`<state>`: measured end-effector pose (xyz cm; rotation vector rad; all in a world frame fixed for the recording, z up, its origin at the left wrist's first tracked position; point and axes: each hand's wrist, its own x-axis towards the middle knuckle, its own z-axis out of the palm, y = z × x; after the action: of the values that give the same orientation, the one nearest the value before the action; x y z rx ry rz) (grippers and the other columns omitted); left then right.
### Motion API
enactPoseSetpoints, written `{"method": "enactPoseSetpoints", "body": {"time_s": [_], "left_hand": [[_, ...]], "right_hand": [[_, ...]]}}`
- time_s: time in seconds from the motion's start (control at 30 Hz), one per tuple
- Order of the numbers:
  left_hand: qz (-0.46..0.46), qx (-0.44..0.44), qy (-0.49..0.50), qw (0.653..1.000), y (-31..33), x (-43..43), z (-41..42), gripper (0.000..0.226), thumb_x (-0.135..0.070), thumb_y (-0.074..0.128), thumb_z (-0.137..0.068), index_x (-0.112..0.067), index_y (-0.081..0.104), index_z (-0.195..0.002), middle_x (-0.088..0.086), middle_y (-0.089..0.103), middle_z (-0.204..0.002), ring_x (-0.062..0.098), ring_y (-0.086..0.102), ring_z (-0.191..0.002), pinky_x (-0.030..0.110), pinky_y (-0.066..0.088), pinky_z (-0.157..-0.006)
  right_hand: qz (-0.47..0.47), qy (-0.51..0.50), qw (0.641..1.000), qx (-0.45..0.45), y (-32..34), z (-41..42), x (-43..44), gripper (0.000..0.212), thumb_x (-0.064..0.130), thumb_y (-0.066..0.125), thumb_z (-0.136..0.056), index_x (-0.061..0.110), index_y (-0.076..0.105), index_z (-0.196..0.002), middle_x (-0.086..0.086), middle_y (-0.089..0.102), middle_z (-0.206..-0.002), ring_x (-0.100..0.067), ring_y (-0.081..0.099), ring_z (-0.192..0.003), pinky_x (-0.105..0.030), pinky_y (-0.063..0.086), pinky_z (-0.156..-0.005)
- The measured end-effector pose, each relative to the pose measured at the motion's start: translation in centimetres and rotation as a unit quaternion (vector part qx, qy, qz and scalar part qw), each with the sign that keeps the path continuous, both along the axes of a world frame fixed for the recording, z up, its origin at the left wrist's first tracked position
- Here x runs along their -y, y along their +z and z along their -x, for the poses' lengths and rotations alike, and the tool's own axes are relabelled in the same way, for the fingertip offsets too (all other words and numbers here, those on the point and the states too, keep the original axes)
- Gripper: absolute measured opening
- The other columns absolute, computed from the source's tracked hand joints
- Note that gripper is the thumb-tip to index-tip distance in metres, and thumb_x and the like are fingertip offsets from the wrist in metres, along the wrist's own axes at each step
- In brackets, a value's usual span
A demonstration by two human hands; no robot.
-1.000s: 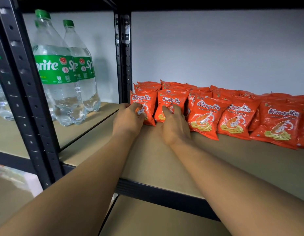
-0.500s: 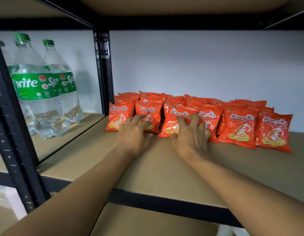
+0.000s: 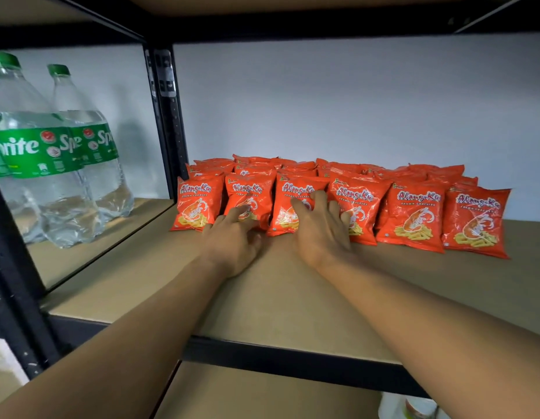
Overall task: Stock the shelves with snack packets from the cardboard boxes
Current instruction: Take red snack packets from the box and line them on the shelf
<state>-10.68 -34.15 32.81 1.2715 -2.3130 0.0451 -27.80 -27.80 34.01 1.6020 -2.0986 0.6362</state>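
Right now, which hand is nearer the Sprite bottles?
Left. The left hand touches the second front packet, right of the Sprite bottles; the right hand lies farther right.

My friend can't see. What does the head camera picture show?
A left hand and right hand touch the front row of orange snack packets on a shelf. Sprite bottles stand on the shelf to the left.

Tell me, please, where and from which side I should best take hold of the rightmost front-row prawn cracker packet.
Probably its upper right corner, reached from the front right. The rightmost packet stands leaning back on the rows behind, its left edge close against the neighbouring packet, while bare shelf lies to its right, so fingers fit there.
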Motion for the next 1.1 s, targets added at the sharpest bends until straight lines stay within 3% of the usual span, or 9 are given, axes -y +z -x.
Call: {"method": "enactPoseSetpoints", "body": {"time_s": [0.13, 0.27, 0.4, 0.53, 0.67, 0.77, 0.93, 1.1], "left_hand": [[0.045, -0.062, -0.015, 0.997, 0.4, -1.4, 0.8, 0.036, -0.042, 0.058, -0.094, -0.032, 0.062, -0.128, -0.006, 0.044, -0.149, 0.024, 0.046, -0.132, 0.047, 0.038, -0.102], [0.085, -0.124, -0.081, 0.985, 1.3, -3.6, 3.8, 0.031, -0.043, 0.059, -0.089, -0.026, 0.068, -0.114, -0.002, 0.058, -0.124, 0.026, 0.059, -0.113, 0.045, 0.049, -0.089], [0.113, -0.108, -0.131, 0.979, 2.3, -5.4, 8.5, 0.031, -0.036, 0.07, -0.084, -0.022, 0.068, -0.111, 0.002, 0.059, -0.115, 0.029, 0.061, -0.103, 0.046, 0.051, -0.082], [0.135, -0.059, -0.145, 0.978, 2.5, -6.5, 13.1, 0.04, -0.026, 0.071, -0.083, -0.023, 0.064, -0.122, 0.004, 0.052, -0.133, 0.032, 0.054, -0.115, 0.048, 0.048, -0.089], [0.137, 0.028, -0.131, 0.981, 2.1, -6.8, 16.0, 0.054, -0.027, 0.062, -0.09, -0.035, 0.047, -0.142, -0.002, 0.025, -0.159, 0.029, 0.036, -0.134, 0.047, 0.037, -0.101], [0.125, 0.07, -0.1, 0.985, 1.7, -6.6, 17.0, 0.057, -0.035, 0.061, -0.092, -0.038, 0.041, -0.145, -0.001, 0.024, -0.157, 0.029, 0.034, -0.134, 0.046, 0.036, -0.102], [0.129, 0.067, -0.056, 0.988, 1.2, -6.8, 18.0, 0.056, -0.034, 0.062, -0.092, -0.036, 0.042, -0.144, 0.008, 0.034, -0.146, 0.032, 0.039, -0.126, 0.047, 0.04, -0.098], [0.137, 0.039, -0.06, 0.988, 1.5, -8.7, 17.8, 0.055, -0.036, 0.062, -0.091, -0.036, 0.046, -0.143, 0.007, 0.036, -0.146, 0.031, 0.04, -0.127, 0.047, 0.038, -0.097]], "right_hand": [[0.029, 0.024, 0.999, -0.002, 0.6, 1.4, -2.6, 0.06, 0.029, 0.062, -0.085, 0.038, 0.044, -0.142, -0.005, 0.037, -0.139, -0.031, 0.04, -0.123, -0.045, 0.032, -0.097], [0.057, 0.015, 0.998, 0.016, 1.4, 4.5, -5.9, 0.053, 0.036, 0.061, -0.085, 0.035, 0.051, -0.137, -0.005, 0.04, -0.139, -0.029, 0.04, -0.125, -0.044, 0.033, -0.095], [0.076, -0.045, 0.996, 0.014, 1.3, 9.4, -9.1, 0.049, 0.034, 0.063, -0.083, 0.033, 0.056, -0.131, -0.006, 0.044, -0.135, -0.03, 0.043, -0.121, -0.045, 0.035, -0.094], [0.045, -0.068, 0.997, 0.017, 1.0, 14.0, -11.3, 0.059, 0.031, 0.068, -0.08, 0.034, 0.052, -0.137, -0.006, 0.037, -0.144, -0.03, 0.039, -0.128, -0.047, 0.033, -0.099], [0.01, -0.041, 0.999, -0.007, 0.6, 17.0, -11.5, 0.066, 0.027, 0.068, -0.081, 0.038, 0.046, -0.142, -0.002, 0.028, -0.153, -0.027, 0.032, -0.136, -0.046, 0.029, -0.102], [0.002, -0.028, 0.999, -0.029, 0.3, 18.0, -11.0, 0.066, 0.024, 0.069, -0.083, 0.037, 0.045, -0.143, -0.002, 0.028, -0.153, -0.027, 0.034, -0.135, -0.046, 0.029, -0.1], [0.001, -0.016, 0.999, -0.039, 0.2, 18.3, -10.3, 0.068, 0.017, 0.07, -0.081, 0.037, 0.046, -0.142, -0.003, 0.03, -0.152, -0.028, 0.038, -0.131, -0.046, 0.031, -0.097], [0.021, 0.011, 0.999, -0.026, 0.5, 18.2, -12.3, 0.065, 0.027, 0.07, -0.081, 0.039, 0.047, -0.141, 0.0, 0.03, -0.154, -0.026, 0.035, -0.132, -0.043, 0.03, -0.097]]}}
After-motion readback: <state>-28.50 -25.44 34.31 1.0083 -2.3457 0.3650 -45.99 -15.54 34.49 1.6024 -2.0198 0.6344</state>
